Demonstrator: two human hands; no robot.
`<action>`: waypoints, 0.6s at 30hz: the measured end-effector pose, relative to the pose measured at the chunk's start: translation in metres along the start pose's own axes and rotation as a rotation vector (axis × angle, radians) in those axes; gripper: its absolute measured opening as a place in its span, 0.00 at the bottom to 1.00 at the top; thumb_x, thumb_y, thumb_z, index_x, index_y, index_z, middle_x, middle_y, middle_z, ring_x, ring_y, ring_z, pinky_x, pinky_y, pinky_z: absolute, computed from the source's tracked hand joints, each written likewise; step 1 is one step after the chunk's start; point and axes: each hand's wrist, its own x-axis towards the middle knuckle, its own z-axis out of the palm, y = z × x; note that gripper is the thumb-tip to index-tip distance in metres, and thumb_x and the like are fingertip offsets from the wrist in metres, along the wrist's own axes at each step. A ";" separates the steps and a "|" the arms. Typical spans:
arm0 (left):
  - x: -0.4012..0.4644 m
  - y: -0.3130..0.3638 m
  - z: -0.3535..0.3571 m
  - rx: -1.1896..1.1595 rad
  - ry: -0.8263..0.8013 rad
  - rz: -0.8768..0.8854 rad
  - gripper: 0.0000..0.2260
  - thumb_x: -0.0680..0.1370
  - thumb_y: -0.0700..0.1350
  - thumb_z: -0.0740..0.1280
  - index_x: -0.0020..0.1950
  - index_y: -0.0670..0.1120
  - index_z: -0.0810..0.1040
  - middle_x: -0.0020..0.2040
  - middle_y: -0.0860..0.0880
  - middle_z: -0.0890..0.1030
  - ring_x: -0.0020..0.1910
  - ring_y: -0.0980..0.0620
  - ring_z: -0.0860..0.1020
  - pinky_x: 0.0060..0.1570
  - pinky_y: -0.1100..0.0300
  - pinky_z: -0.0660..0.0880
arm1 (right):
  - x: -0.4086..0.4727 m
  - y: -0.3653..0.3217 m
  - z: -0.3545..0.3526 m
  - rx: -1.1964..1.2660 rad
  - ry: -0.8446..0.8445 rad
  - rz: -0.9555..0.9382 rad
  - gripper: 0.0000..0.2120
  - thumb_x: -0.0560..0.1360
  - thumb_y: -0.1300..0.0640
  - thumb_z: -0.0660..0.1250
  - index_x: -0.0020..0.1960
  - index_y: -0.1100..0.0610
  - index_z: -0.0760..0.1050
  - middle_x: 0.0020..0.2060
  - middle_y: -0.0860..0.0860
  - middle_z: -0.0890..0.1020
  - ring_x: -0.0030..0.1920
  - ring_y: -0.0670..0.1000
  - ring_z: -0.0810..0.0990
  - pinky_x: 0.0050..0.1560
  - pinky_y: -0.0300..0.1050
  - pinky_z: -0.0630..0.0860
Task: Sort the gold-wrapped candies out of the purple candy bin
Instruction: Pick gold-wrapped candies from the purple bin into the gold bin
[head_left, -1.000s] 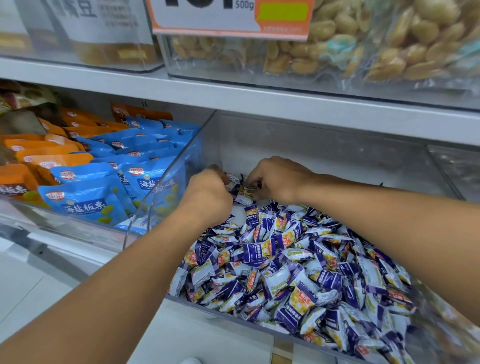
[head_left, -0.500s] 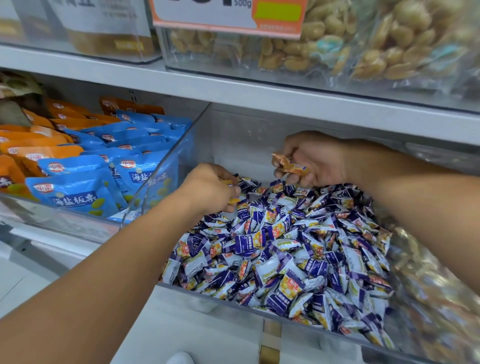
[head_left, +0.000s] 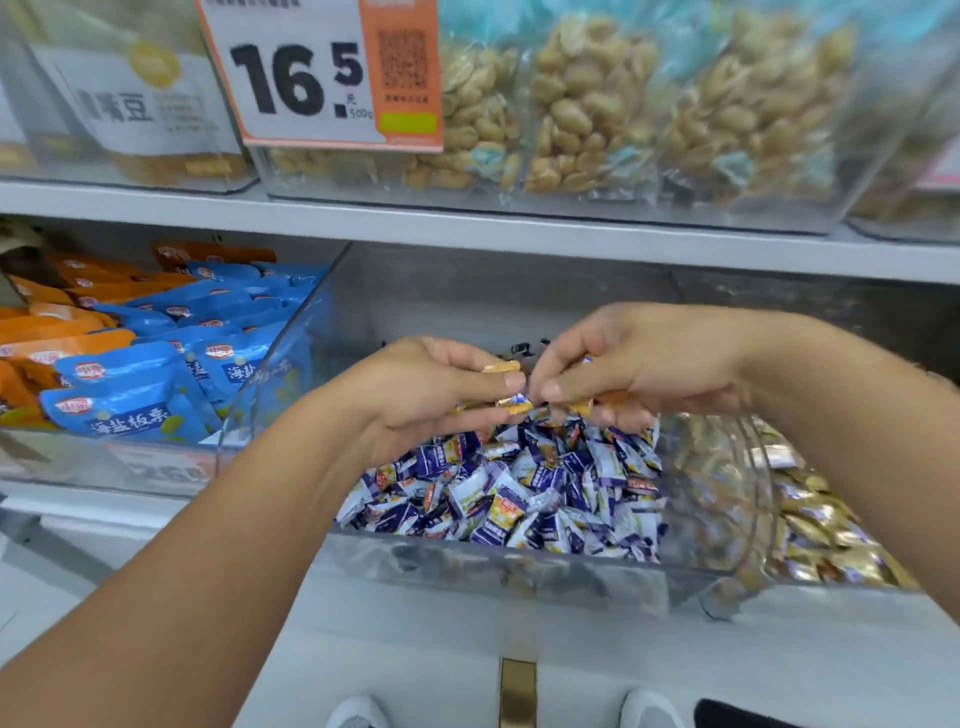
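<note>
A clear plastic bin (head_left: 519, 566) on the lower shelf holds a heap of purple-and-white wrapped candies (head_left: 519, 493). Above the heap's back part my two hands meet, fingertips almost touching. My left hand (head_left: 431, 395) is curled round several gold-wrapped candies (head_left: 511, 404), one sticking out at its fingertips. My right hand (head_left: 634, 364) pinches gold-wrapped candies too, with gold ends (head_left: 584, 408) showing under its fingers. How many each hand holds is hidden by the fingers.
Right of the purple bin stands a clear bin of gold-wrapped candies (head_left: 821, 525). Left is a bin of blue and orange snack packets (head_left: 140, 364). The shelf above carries bins of bagged nuts (head_left: 597, 114) and a price sign (head_left: 317, 78). My shoes (head_left: 358, 714) show below.
Both hands have lifted off the candy heap and come together above it, each with gold-wrapped candies. The view has tilted up and nearer to the shelf.
</note>
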 end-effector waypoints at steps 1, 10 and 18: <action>-0.007 0.002 0.012 -0.019 -0.042 0.005 0.11 0.74 0.36 0.72 0.55 0.36 0.81 0.47 0.43 0.85 0.43 0.52 0.85 0.40 0.67 0.80 | -0.025 0.007 0.001 0.068 0.020 -0.024 0.09 0.78 0.63 0.67 0.56 0.65 0.78 0.41 0.56 0.80 0.28 0.44 0.73 0.23 0.32 0.69; -0.021 0.018 0.166 0.143 -0.225 0.075 0.08 0.77 0.31 0.68 0.56 0.37 0.78 0.48 0.42 0.82 0.46 0.50 0.83 0.48 0.61 0.82 | -0.158 0.099 -0.020 1.063 0.643 -0.192 0.23 0.76 0.58 0.68 0.66 0.71 0.73 0.53 0.64 0.82 0.52 0.57 0.84 0.44 0.45 0.84; 0.016 0.017 0.246 0.207 -0.292 0.051 0.17 0.80 0.29 0.61 0.66 0.42 0.73 0.65 0.42 0.77 0.65 0.48 0.76 0.55 0.56 0.79 | -0.202 0.165 -0.067 1.476 0.628 -0.254 0.41 0.80 0.33 0.54 0.69 0.72 0.64 0.64 0.73 0.72 0.66 0.71 0.73 0.60 0.65 0.76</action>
